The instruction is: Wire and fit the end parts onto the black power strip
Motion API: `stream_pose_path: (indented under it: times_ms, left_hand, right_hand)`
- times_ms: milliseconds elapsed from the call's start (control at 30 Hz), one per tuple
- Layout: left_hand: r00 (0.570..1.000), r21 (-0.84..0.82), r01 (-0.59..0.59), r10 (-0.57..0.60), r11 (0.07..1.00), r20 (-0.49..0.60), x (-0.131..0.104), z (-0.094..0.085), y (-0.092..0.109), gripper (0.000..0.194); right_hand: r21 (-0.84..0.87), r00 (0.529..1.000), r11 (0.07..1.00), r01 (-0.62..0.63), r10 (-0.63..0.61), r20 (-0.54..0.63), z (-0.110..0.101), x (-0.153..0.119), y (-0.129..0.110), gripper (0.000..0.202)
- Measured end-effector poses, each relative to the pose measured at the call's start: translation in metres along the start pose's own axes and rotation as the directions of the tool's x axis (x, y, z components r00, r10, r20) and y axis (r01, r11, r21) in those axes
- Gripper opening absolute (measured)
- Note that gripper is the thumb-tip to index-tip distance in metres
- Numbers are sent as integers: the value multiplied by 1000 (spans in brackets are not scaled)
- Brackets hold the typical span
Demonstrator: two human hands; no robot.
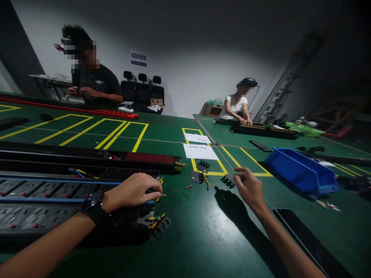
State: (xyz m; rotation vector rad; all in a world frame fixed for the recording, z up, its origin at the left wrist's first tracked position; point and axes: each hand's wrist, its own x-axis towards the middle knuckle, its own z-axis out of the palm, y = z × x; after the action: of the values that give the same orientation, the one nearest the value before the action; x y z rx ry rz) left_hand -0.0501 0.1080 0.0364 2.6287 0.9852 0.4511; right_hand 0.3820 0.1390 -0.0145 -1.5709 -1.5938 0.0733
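My left hand (pixel 140 189), with a watch (pixel 94 204) on its wrist, rests on the end of a power strip (pixel 52 189). Its fingers are curled round a small dark piece; a brass-coloured screw (pixel 164 195) sticks out beside the fingertips. Above the table is my right hand (pixel 249 187), thumb and forefinger curled together; anything between them is too small to make out. Just left of it lies a black plate with holes (pixel 227 180). Another black plate (pixel 161 227) hangs by yellow-green wires at the nearer strip's end (pixel 145 220).
More black plates (pixel 197 177) and a loose screw (pixel 188 187) lie mid-table near paper labels (pixel 200 151). To the right are a blue bin (pixel 301 172) and a long black slab (pixel 307 235). Two people (pixel 97 87) work across the table.
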Motion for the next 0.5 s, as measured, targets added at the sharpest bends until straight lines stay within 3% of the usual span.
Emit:
stream_pose_path:
  times_ms: [233,500]
  left_hand:
    - [999,10,31,-32,999,33,0,1,-4,20]
    - [999,-4,34,-34,999,43,2,-1,-4,19]
  right_hand:
    - [-450,979,884,127,-37,203,1,-1,27,40]
    - [-510,955,856,82,78,285,-1,-1,23,42]
